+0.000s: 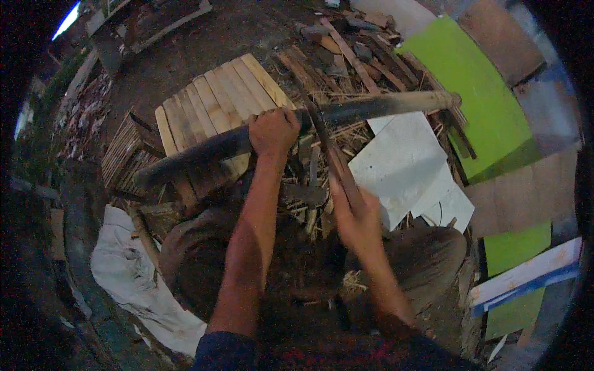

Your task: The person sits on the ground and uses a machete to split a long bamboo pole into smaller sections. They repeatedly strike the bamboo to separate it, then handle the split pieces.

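A thick bamboo pole [216, 148] lies across in front of me, dark along its left and middle and paler toward its right end. It rests over a low slatted wooden stool [207, 99]. My left hand [274, 131] is wrapped over the top of the pole near its middle. In my closed right hand [359, 216] is a long, flat, dark blade [331, 145], slanting up and left across the pole just right of my left hand. Whether its edge is toothed or plain, I cannot tell.
Scrap wood [365, 55] is heaped beyond the pole. White sheets [402, 167] and a green panel [476, 80] lie to the right. Shavings [312, 213] are scattered below the pole. At left are a slatted bamboo piece [127, 151] and a white cloth-like sack [127, 266].
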Demonstrator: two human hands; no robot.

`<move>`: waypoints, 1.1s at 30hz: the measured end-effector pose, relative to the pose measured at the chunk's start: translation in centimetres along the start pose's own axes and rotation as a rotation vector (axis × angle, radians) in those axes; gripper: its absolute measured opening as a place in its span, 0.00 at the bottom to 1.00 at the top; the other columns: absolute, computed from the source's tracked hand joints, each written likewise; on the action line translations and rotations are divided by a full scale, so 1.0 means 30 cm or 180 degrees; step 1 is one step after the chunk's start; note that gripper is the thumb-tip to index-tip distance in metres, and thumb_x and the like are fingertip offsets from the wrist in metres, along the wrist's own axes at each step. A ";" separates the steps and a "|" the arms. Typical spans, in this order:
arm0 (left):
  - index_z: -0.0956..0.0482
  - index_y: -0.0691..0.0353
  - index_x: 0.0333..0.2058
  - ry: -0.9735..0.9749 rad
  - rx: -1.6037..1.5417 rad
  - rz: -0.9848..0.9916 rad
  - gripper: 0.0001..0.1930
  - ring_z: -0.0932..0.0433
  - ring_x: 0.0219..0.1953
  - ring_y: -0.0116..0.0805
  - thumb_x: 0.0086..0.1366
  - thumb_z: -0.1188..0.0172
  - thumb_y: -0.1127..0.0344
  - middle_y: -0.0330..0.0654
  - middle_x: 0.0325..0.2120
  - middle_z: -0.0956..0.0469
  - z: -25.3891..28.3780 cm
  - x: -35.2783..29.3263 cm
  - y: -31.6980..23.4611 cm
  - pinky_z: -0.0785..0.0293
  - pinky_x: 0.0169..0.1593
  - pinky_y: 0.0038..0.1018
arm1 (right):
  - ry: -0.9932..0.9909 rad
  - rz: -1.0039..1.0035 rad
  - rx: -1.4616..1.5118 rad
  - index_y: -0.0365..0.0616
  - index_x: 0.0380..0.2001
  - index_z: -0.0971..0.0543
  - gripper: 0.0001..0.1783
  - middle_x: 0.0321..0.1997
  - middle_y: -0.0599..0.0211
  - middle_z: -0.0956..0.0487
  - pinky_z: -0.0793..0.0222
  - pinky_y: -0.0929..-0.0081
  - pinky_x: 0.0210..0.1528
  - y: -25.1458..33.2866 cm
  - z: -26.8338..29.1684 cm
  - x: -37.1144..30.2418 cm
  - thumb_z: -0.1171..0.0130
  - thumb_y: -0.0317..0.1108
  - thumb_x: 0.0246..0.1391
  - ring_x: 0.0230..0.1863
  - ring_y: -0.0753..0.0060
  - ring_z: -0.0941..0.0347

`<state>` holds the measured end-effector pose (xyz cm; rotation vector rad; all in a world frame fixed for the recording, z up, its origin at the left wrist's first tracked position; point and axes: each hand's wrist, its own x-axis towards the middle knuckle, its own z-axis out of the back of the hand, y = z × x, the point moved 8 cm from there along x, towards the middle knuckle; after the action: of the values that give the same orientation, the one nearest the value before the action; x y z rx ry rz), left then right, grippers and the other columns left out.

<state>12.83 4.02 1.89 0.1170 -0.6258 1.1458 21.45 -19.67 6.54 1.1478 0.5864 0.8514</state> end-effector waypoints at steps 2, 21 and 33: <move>0.14 0.63 0.25 0.0263 -0.0137 0.0022 0.23 0.18 0.27 0.49 0.64 0.51 0.52 0.51 0.24 0.17 -0.016 0.032 -0.075 0.26 0.46 0.42 | -0.0179 0.0581 -0.0056 0.35 0.28 0.23 0.19 0.19 0.78 0.30 0.41 0.76 0.25 0.042 -0.056 0.252 0.43 0.42 0.65 0.24 0.85 0.38; 0.13 0.61 0.26 0.0732 0.0206 0.0408 0.23 0.17 0.29 0.48 0.66 0.53 0.52 0.50 0.25 0.16 -0.029 0.045 0.028 0.29 0.52 0.43 | 0.0170 0.0668 -0.0650 0.37 0.36 0.20 0.15 0.21 0.79 0.28 0.40 0.81 0.24 0.050 -0.005 -0.009 0.44 0.40 0.65 0.23 0.88 0.35; 0.14 0.59 0.24 0.0252 -0.0005 0.0202 0.22 0.18 0.27 0.48 0.65 0.52 0.53 0.49 0.23 0.17 -0.027 0.039 -0.052 0.27 0.47 0.43 | 0.0035 0.0260 -0.0638 0.36 0.36 0.21 0.17 0.26 0.57 0.22 0.31 0.63 0.33 0.031 -0.099 0.333 0.45 0.42 0.64 0.30 0.59 0.26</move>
<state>14.84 4.63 2.19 0.0505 -0.5634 1.2055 24.51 -9.67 6.67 0.9899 0.4544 0.9648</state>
